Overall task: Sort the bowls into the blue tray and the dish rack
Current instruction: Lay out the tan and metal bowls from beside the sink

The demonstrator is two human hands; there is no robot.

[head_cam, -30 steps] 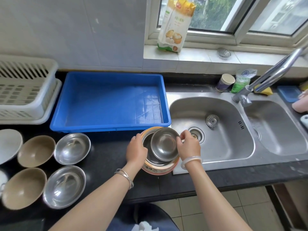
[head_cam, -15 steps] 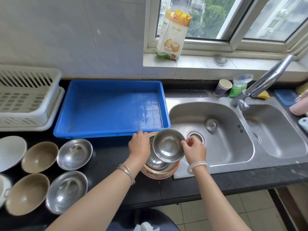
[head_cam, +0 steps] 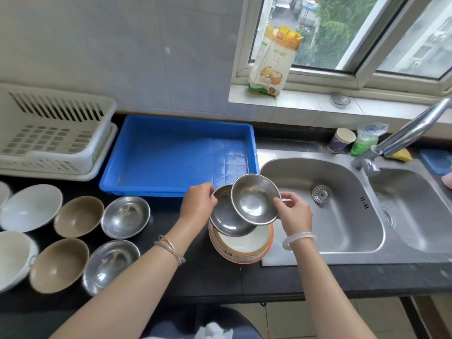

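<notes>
My right hand [head_cam: 292, 215] pinches the rim of a small steel bowl [head_cam: 254, 200], lifted and tilted above the stack. My left hand [head_cam: 198, 204] grips the rim of a second steel bowl [head_cam: 226, 220], raised out of an orange-rimmed white bowl [head_cam: 244, 248] that sits on the counter by the sink. The blue tray [head_cam: 171, 155] lies just behind with nothing in it. At far left the white dish rack [head_cam: 49, 133] stands bare. On the left counter sit two steel bowls [head_cam: 126, 216], two brown bowls [head_cam: 78, 216] and white bowls [head_cam: 30, 207].
A double steel sink [head_cam: 330, 216] with a faucet [head_cam: 401, 135] fills the right side. A paper cup [head_cam: 341, 139], a green bag and a yellow sponge sit behind it. A flour bag [head_cam: 274, 59] stands on the windowsill. The counter's front edge runs just below the stack.
Both steel bowls have risen out of the orange-rimmed bowl: the right hand lifted the small one up and right, and the left hand raised the one beneath it.
</notes>
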